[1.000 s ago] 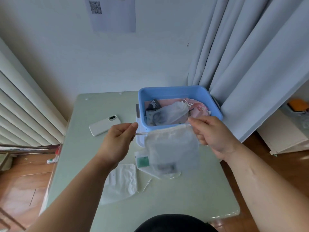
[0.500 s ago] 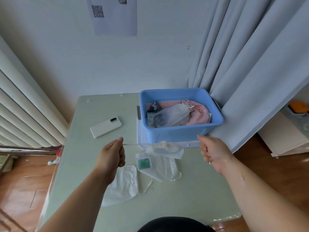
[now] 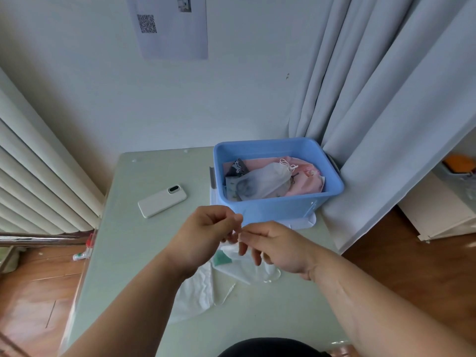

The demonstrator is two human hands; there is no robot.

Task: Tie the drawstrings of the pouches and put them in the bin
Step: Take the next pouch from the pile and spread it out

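My left hand (image 3: pixel 206 233) and my right hand (image 3: pixel 273 246) meet just in front of the blue bin (image 3: pixel 283 204), fingertips together, pinching the thin white drawstrings of a translucent white pouch (image 3: pixel 244 264) that lies mostly hidden beneath them. A green-labelled item shows inside that pouch. Another white pouch (image 3: pixel 195 289) lies flat on the table under my left wrist. The blue bin at the table's far right holds a tied white pouch (image 3: pixel 262 181) on top of a pink pouch (image 3: pixel 306 181).
A white phone (image 3: pixel 162 200) lies on the pale green table (image 3: pixel 134 253) to the left of the bin. Grey curtains (image 3: pixel 386 112) hang against the bin's right side. A radiator is at the left, wooden floor on both sides.
My hands had pulled the drawstrings wide apart, cinching the pouch mouth. Now both hands have come together over the pouch, which has dropped onto the table.
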